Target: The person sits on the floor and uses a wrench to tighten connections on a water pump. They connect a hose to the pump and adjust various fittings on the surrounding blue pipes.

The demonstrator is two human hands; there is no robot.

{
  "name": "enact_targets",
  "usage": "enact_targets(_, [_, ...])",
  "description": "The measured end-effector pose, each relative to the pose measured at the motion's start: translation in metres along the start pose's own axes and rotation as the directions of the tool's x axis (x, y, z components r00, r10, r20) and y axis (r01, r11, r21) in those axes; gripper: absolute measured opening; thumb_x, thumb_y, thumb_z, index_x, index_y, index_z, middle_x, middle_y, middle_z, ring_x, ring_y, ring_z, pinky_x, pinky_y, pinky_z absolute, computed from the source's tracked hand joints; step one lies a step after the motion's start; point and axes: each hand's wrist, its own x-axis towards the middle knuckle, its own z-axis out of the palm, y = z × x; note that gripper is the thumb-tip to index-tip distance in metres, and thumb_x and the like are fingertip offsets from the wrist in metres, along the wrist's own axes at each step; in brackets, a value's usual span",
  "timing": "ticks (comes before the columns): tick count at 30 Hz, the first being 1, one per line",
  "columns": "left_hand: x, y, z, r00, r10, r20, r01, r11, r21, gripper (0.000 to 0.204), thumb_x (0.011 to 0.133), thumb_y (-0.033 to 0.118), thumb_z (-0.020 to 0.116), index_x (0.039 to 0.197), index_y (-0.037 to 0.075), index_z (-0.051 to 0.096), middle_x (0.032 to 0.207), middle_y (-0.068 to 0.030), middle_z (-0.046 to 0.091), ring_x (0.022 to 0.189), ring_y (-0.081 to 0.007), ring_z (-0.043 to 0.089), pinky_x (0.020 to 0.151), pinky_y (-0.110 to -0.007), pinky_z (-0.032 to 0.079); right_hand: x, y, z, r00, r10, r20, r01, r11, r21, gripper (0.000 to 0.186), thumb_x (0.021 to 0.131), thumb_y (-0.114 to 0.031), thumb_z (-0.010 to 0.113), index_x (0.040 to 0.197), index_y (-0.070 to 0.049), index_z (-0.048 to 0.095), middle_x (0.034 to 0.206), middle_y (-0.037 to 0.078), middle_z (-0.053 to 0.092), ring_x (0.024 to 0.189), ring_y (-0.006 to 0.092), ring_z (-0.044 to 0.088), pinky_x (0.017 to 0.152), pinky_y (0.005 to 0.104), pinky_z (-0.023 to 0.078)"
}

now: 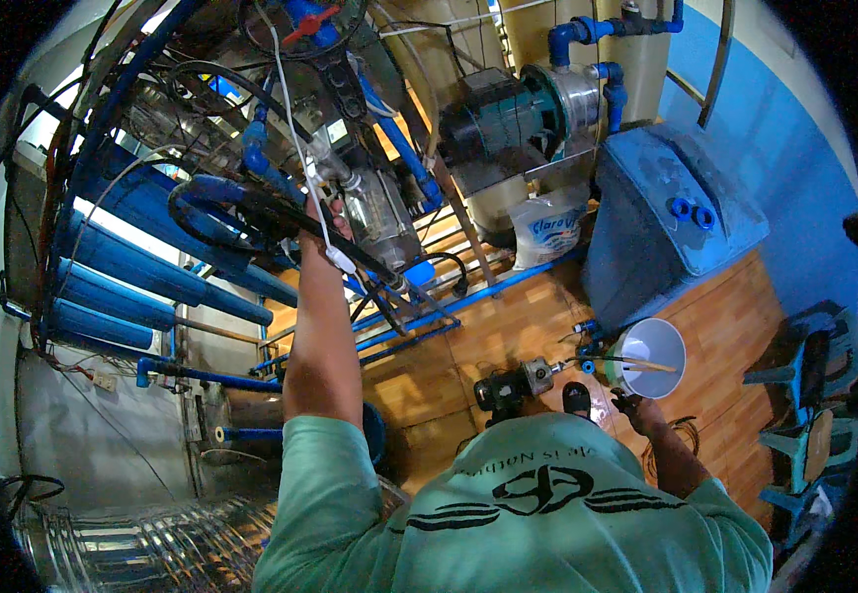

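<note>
My left arm stretches up and forward into a crowded cluster of pipes and hoses. There my left hand is closed, its fingers curled beside a clear-walled cylinder and a thick black hose. What it grips is partly hidden by the hose and a white cord. Low on the right, my right hand is in shadow beside a white bucket; its fingers are too dark to read. A thin stick lies across the bucket's mouth. Left of it, a small motor-like pump sits on the floor.
A green-and-black motor pump stands on a frame ahead, above a white sack. A large blue tank is at right. Blue pipes run along the left. Stacked plastic chairs stand far right; coiled hose lies near my right arm.
</note>
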Motion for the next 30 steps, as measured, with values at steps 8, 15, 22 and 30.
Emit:
enact_targets(8, [-0.012, 0.011, -0.003, 0.973, 0.056, -0.224, -0.008, 0.978, 0.207, 0.049, 0.087, 0.060, 0.052, 0.100, 0.013, 0.056, 0.084, -0.0058, 0.063, 0.053, -0.0202, 0.055, 0.046, -0.036, 0.045, 0.019, -0.009, -0.001, 0.996, 0.060, 0.063, -0.054, 0.993, -0.103, 0.050, 0.090, -0.051, 0.054, 0.105, -0.005, 0.065, 0.103, 0.024, 0.065, 0.096, 0.0400, 0.062, 0.078, 0.0473, 0.049])
enact_targets(15, [-0.004, 0.021, -0.001, 0.980, -0.072, -0.188, 0.111, 0.973, 0.203, 0.055, 0.083, 0.068, 0.051, 0.095, 0.014, 0.052, 0.074, -0.0008, 0.060, 0.045, -0.0162, 0.048, 0.039, -0.033, 0.040, 0.016, -0.004, -0.014, 0.993, -0.118, -0.016, 0.115, 0.985, -0.129, 0.042, 0.091, -0.045, 0.055, 0.101, -0.006, 0.065, 0.097, 0.024, 0.066, 0.093, 0.0422, 0.062, 0.075, 0.0491, 0.049])
enact_targets(22, [0.006, 0.009, 0.001, 0.986, 0.014, -0.166, 0.009, 0.991, 0.136, 0.047, 0.083, 0.060, 0.059, 0.095, 0.014, 0.057, 0.076, -0.0043, 0.062, 0.057, -0.0192, 0.056, 0.048, -0.037, 0.046, 0.007, -0.036, -0.048, 0.980, -0.195, 0.042, 0.195, 0.981, 0.022, 0.027, 0.092, -0.028, 0.055, 0.115, -0.016, 0.061, 0.100, 0.020, 0.066, 0.088, 0.0406, 0.063, 0.072, 0.0471, 0.051])
enact_targets(30, [-0.011, 0.010, -0.019, 0.973, 0.094, -0.211, -0.069, 0.990, 0.124, 0.039, 0.084, 0.055, 0.063, 0.092, 0.016, 0.059, 0.071, -0.0056, 0.061, 0.057, -0.0203, 0.057, 0.050, -0.036, 0.047, 0.019, -0.029, -0.032, 0.988, -0.134, 0.075, 0.149, 0.953, -0.264, 0.030, 0.089, -0.035, 0.050, 0.097, -0.012, 0.068, 0.081, 0.017, 0.068, 0.066, 0.0335, 0.063, 0.059, 0.0447, 0.049])
